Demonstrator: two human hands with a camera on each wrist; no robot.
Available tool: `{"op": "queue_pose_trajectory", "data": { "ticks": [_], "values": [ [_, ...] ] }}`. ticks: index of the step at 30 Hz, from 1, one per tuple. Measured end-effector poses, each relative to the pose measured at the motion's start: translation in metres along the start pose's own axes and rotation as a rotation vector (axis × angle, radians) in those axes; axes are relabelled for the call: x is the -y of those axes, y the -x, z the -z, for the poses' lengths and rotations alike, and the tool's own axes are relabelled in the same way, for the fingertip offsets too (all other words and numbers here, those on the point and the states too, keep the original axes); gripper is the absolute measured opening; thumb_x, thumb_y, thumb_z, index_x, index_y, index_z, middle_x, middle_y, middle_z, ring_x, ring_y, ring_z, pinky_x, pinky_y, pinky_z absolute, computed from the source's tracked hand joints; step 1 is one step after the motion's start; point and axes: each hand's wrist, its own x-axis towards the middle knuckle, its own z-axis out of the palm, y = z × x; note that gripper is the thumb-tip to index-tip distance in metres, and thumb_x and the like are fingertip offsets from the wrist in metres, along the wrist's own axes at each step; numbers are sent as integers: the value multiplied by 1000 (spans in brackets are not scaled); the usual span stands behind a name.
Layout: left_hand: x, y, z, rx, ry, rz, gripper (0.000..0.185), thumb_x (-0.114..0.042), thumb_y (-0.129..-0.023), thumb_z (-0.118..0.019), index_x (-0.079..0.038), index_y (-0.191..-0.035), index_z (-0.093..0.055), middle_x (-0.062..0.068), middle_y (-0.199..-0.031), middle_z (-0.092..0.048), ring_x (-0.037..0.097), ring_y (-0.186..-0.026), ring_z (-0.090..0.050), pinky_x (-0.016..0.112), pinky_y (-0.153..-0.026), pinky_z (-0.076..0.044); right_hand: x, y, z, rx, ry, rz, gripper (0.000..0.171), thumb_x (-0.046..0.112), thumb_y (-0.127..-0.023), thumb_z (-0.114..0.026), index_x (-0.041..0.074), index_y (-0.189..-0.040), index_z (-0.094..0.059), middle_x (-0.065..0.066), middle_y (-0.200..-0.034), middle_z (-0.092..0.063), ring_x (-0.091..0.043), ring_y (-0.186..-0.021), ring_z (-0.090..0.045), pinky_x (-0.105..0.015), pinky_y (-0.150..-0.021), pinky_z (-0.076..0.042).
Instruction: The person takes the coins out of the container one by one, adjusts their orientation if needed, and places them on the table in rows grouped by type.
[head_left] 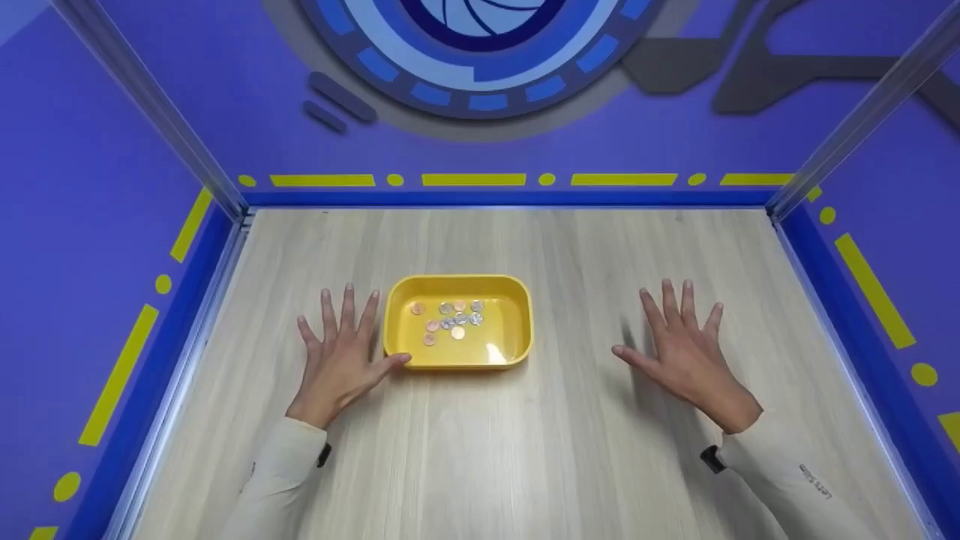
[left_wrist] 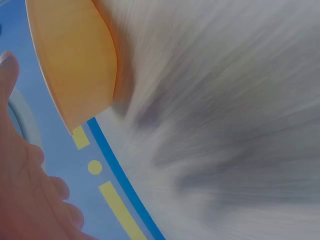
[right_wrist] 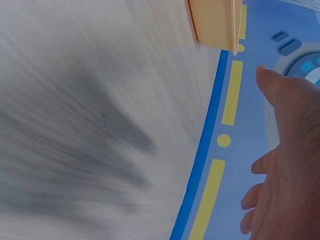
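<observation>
Only the head view shows coins (head_left: pixel 451 319) in the yellow tray (head_left: pixel 517 315) (mid-tabletop). Left hand (head_left: pixel 341 352) lies flat, fingers spread, thumb touching the tray; right hand (head_left: pixel 686 352) spread, holding nothing.

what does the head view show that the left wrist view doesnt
Only the head view shows the coins inside the yellow tray, the right hand spread flat well to the tray's right, and the whole left hand with its thumb against the tray's near left corner. Only the left wrist view shows the tray's outer wall from low down, with the hand's underside. Both share the tray, the left hand and the wooden table.
</observation>
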Motion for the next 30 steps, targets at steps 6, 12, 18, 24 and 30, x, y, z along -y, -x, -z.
{"op": "queue_pose_trajectory", "data": {
  "ticks": [6,12,18,24,30],
  "values": [
    [-1,-2,-4,1,38,-4,118,-80,-93,-65,-17,-179,-15,20,-184,7,50,-166,16,83,-121,12,5,-3,-2,5,-12,2,106,69,-101,-66,3,-174,-29,-34,-179,-10,-58,-164,0,-89,-118,2],
    [-1,-1,-13,-10,76,-5,120,-83,-94,-62,-15,-179,-11,20,-184,6,49,-167,14,81,-124,7,15,-8,-8,-15,-73,18,103,64,-102,-68,2,-173,-28,-31,-180,-11,-55,-166,-3,-81,-124,-6],
    [-2,1,-22,-10,112,-8,123,-84,-93,-61,-12,-178,-10,22,-184,4,51,-167,9,82,-125,3,26,-15,-16,-23,-138,33,106,62,-102,-70,0,-174,-23,-27,-181,-12,-51,-167,-4,-74,-129,-7],
    [-2,-1,-29,-1,199,20,122,-81,-95,-61,-10,-178,-7,22,-184,2,50,-167,8,80,-126,-1,35,-20,-21,-13,-149,41,105,60,-102,-71,0,-174,-25,-26,-181,-13,-49,-168,-5,-71,-131,-8],
    [-2,-1,-36,-16,292,44,121,-73,-97,-67,-10,-178,-3,22,-184,-1,50,-168,4,77,-128,-1,43,-25,-26,-17,-158,51,103,60,-102,-71,1,-173,-27,-26,-181,-14,-48,-168,-8,-70,-131,-11]
  ]
}}
